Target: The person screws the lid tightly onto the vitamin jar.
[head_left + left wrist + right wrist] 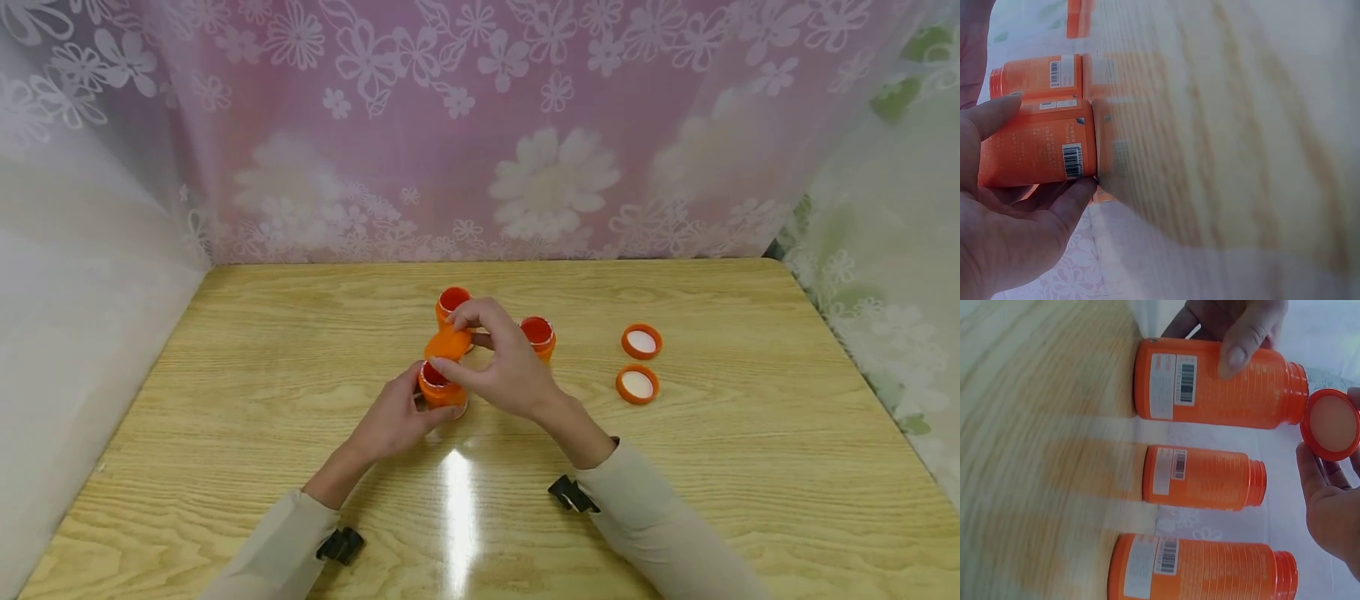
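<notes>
A pink cloth curtain printed with white flowers (405, 150) hangs at 12 o'clock, past the far edge of the pale wood-grained surface (240, 392).

On that surface, the left hand (393, 412) has its grip wrapped round the body of a glossy orange cylindrical bottle (442, 398), upright and open-mouthed near the middle. The right hand (502, 367) pinches a round orange screw cap (448, 343) between thumb and fingers, tilted just above the bottle's mouth; whether cap and rim touch I cannot tell.

Taking the held bottle as the clock's centre, a second orange open bottle (452, 303) stands at 12 o'clock and a third orange open bottle (537, 335) at 2.

Smallest are two orange caps with white liners, liner up: the farther one (641, 342) between 2 and 3 o'clock, the nearer one (637, 384) at 3.

The bottle looks like stiff plastic, probably light, a little slick on its smooth wall and unlikely to break; low round the body seems the steadiest hold. The cap, light and rigid, is best taken by opposite sides of its rim.
</notes>
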The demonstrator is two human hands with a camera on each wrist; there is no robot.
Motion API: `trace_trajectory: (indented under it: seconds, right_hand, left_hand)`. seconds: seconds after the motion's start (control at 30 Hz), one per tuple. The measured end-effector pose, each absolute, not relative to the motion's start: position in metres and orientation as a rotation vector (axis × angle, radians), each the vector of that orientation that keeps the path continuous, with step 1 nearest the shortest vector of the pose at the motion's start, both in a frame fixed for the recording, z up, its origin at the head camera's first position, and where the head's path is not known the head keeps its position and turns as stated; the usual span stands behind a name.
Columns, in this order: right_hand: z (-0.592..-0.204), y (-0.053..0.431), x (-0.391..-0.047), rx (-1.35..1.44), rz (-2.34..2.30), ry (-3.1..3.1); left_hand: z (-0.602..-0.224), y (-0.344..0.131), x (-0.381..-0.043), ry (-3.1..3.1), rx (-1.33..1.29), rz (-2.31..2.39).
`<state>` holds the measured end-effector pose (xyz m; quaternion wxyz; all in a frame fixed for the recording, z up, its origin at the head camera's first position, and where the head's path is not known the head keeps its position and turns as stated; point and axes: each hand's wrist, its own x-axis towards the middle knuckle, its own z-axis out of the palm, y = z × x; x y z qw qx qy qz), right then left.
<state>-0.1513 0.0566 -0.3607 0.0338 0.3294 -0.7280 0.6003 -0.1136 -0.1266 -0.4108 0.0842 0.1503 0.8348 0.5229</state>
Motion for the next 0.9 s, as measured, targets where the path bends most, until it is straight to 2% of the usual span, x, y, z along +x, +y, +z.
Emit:
trace_trajectory:
  seconds: [0.47, 0.63, 0.9]
  right_hand:
    - [-0.336, 0.048, -0.129, 1.097, 1.770, -2.257]
    - [-0.342, 0.046, -0.131, 1.125, 1.771, -2.230]
    - [-0.376, 0.048, -0.144, 1.121, 1.699, -2.254]
  left_hand:
    - [-0.413, -0.127, -0.112, 2.446, 0.460, 1.597]
    - [-0.411, -0.128, -0.112, 2.461, 0.463, 1.580]
    - [-0.411, -0.130, -0.112, 2.501, 0.504, 1.560]
